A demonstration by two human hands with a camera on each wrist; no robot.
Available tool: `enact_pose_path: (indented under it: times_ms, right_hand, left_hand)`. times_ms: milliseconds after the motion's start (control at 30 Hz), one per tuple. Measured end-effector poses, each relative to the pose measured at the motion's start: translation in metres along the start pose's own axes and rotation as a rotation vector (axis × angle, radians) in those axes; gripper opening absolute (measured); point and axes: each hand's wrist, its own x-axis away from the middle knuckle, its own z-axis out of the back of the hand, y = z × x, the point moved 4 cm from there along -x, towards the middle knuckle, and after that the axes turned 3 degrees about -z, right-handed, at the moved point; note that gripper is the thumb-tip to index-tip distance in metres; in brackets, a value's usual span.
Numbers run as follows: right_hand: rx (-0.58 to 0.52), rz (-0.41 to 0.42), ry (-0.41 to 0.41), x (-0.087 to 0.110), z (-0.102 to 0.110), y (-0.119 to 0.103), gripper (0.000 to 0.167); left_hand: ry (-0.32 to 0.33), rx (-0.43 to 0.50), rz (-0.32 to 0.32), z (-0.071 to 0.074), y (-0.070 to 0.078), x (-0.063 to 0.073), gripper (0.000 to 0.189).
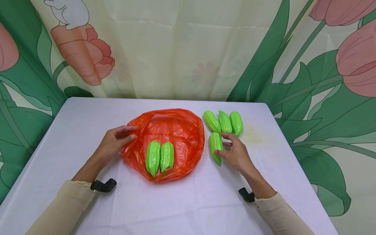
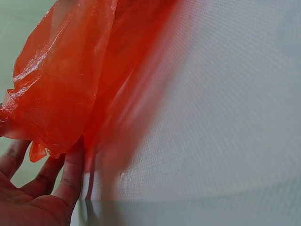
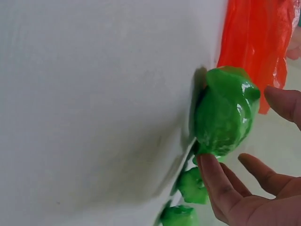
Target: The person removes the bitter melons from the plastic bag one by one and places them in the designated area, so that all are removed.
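On the table lies a red plastic bag [image 1: 188, 130], its mouth spread wide, with two glossy green ridged gourds [image 1: 167, 156] side by side inside it. My left hand [image 1: 114, 143] is at the bag's left rim, fingers spread and fingertips touching the film; the left wrist view has the red film [image 2: 61, 89] draped over them. To the right of the bag, my right hand [image 1: 235, 153] reaches around a single gourd [image 1: 215, 143]. In the right wrist view a fingertip meets the underside of this gourd [image 3: 228, 113], while the thumb stands slightly apart from it.
Just behind the right hand, three more green gourds [image 1: 225, 122] lie in a row. Everything rests on a white cloth-covered table [image 1: 173, 209]. A printed curtain [image 1: 164, 49] hangs behind the far edge.
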Motion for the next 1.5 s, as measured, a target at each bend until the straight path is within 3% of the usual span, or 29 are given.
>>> enact_pose_path:
  times_ms: [233, 567, 1233, 1500]
  right_hand:
    - [0.021, -0.018, 0.069, 0.006, 0.007, -0.012, 0.078]
    - [-0.057, 0.083, 0.156, 0.018, 0.002, -0.036, 0.085]
    - [-0.137, 0.219, 0.109, 0.032, -0.029, -0.079, 0.093]
    - [-0.137, 0.221, 0.072, 0.036, -0.043, -0.087, 0.095]
  left_hand:
    - [-0.003, 0.005, 0.002, 0.000, -0.001, -0.001, 0.050]
    - [-0.001, -0.003, 0.002, 0.000, -0.001, 0.000, 0.049]
    - [0.005, -0.012, 0.002, 0.000, 0.001, 0.001, 0.051]
    - [0.003, -0.008, -0.022, 0.000, 0.001, 0.000, 0.049]
